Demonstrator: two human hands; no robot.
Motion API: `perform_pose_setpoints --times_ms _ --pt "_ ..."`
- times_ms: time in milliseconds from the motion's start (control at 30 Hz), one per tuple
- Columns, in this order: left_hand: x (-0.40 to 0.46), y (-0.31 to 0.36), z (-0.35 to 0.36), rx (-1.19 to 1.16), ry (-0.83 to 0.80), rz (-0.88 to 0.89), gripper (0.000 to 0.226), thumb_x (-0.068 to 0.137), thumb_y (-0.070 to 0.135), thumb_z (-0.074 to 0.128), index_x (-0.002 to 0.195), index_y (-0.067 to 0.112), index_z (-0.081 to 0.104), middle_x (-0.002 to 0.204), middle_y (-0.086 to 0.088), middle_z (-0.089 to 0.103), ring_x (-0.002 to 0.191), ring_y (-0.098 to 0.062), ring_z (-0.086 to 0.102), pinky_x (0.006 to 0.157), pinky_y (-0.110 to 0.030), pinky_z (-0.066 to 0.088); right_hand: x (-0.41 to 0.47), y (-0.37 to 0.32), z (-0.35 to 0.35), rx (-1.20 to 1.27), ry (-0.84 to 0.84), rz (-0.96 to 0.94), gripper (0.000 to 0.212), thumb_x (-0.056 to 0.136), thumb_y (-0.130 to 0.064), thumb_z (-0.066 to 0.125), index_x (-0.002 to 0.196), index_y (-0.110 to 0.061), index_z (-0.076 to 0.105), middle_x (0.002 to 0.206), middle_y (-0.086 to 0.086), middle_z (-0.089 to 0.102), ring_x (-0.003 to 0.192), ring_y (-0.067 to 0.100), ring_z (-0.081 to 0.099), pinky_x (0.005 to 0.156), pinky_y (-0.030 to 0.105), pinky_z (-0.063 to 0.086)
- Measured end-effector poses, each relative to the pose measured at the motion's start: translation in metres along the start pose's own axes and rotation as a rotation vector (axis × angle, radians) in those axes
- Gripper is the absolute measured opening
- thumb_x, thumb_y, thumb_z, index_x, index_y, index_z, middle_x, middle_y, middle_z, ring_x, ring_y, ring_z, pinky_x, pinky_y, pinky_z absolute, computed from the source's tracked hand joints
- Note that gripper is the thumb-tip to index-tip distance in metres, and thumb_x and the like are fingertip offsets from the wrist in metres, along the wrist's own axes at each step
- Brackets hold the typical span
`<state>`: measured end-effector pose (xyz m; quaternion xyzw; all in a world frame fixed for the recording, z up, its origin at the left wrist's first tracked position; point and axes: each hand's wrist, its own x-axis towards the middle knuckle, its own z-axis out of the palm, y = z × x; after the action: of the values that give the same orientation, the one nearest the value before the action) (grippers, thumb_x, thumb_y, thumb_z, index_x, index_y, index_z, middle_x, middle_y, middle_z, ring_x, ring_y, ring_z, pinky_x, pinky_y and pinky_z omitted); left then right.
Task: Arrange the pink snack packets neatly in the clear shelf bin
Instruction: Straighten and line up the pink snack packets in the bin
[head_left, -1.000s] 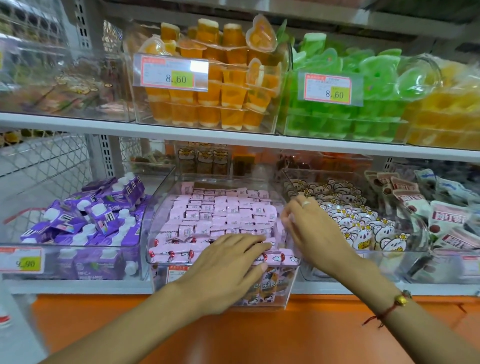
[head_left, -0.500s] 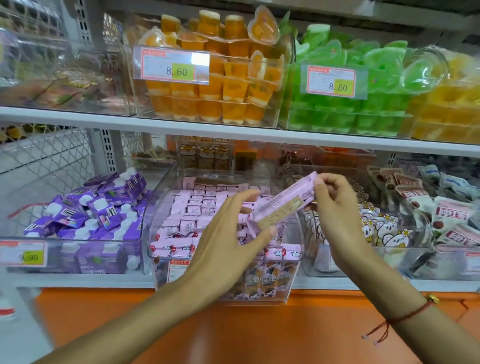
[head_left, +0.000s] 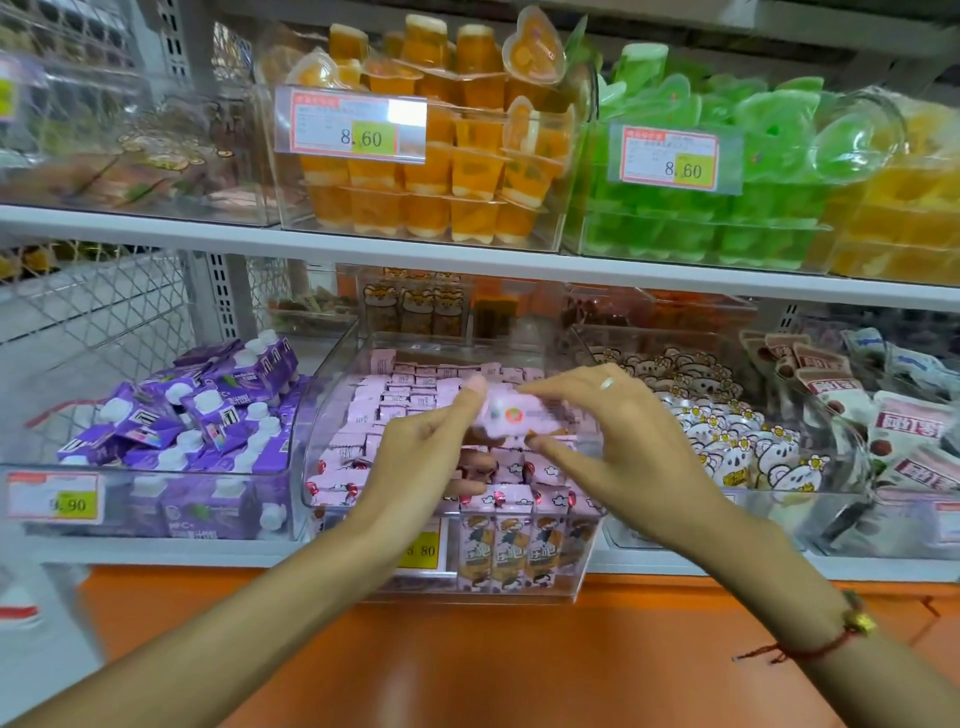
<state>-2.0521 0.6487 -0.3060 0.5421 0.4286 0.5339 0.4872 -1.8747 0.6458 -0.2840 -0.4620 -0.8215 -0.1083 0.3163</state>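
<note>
From the head camera, the readable writing is mostly prices: a red-framed tag reading 8.60 (head_left: 358, 128) on the clear bin of orange jelly cups (head_left: 441, 171) on the upper shelf, a second tag reading 8.60 (head_left: 670, 158) on the neighbouring bin of green jelly cups (head_left: 737, 171), a tag that seems to read 9.90 (head_left: 54, 497) on the bin of purple spouted pouches (head_left: 197, 415), and a yellow tag showing 5.80 (head_left: 421, 550), partly covered by the left forearm, on the front of the clear plastic shelf bin (head_left: 332, 410). The small print on every tag is too fine to read.

One pink snack packet (head_left: 511, 415) is held above the rows of pink snack packets (head_left: 415, 389) filling that bin on the lower shelf. Its long axis runs roughly left to right, level, with a round red-and-green mark facing the camera. It is motion-blurred, so its lettering cannot be made out.

The left hand (head_left: 426, 457) pinches the packet's left end between thumb and fingers; the right hand (head_left: 618, 436), wearing a ring, pinches its right end. Packets standing upright at the bin's front (head_left: 509, 540) show a cartoon figure and characters that I cannot read.
</note>
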Motion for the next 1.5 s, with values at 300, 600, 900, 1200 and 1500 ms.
perform_pose_setpoints --times_ms 300,600,900,1200,1500 --pt "-0.004 -0.007 0.003 0.066 -0.222 0.088 0.031 0.076 0.052 0.061 0.105 0.04 0.06 0.096 0.02 0.07 0.088 0.006 0.065 0.07 -0.011 0.051 0.002 -0.003 0.001 1.014 -0.047 0.559 0.033 0.081 -0.027 0.068 0.108 -0.009 0.065 0.086 0.003 0.075 0.081 0.01 0.07 0.073 0.022 0.058" --pt "-0.002 -0.019 0.003 0.332 -0.124 0.304 0.034 0.083 0.048 0.061 0.116 0.044 0.055 0.11 0.028 0.06 0.098 0.01 0.056 0.083 -0.01 0.047 0.006 0.009 -0.012 0.936 0.108 0.375 0.046 0.078 -0.026 0.068 0.121 -0.029 0.053 0.103 -0.002 0.063 0.08 0.008 0.067 0.07 0.013 0.051" --pt "0.005 -0.044 -0.013 1.251 -0.223 0.55 0.048 0.099 0.051 0.025 0.142 0.033 0.034 0.144 0.016 0.039 0.13 -0.005 0.033 0.106 -0.022 0.018 0.0 0.042 -0.017 0.425 0.131 0.217 0.036 0.088 -0.013 0.062 0.115 -0.03 0.045 0.094 -0.014 0.06 0.076 0.006 0.059 0.068 0.016 0.049" --pt "0.006 -0.045 -0.014 1.239 -0.232 0.543 0.047 0.099 0.05 0.027 0.142 0.033 0.035 0.142 0.017 0.041 0.128 -0.005 0.035 0.104 -0.022 0.019 -0.012 0.038 0.008 -0.399 -0.388 0.028 0.029 0.096 -0.038 0.041 0.118 -0.032 0.059 0.14 -0.008 0.04 0.123 0.013 0.031 0.098 0.029 0.03" --pt "0.005 -0.031 -0.027 1.223 -0.189 0.566 0.048 0.096 0.049 0.039 0.14 0.03 0.035 0.14 0.017 0.041 0.126 -0.003 0.035 0.102 -0.02 0.025 -0.015 0.007 0.015 -0.224 -0.281 0.096 0.028 0.099 -0.033 0.037 0.116 -0.02 0.056 0.115 0.0 0.059 0.102 0.017 0.055 0.083 0.032 0.048"
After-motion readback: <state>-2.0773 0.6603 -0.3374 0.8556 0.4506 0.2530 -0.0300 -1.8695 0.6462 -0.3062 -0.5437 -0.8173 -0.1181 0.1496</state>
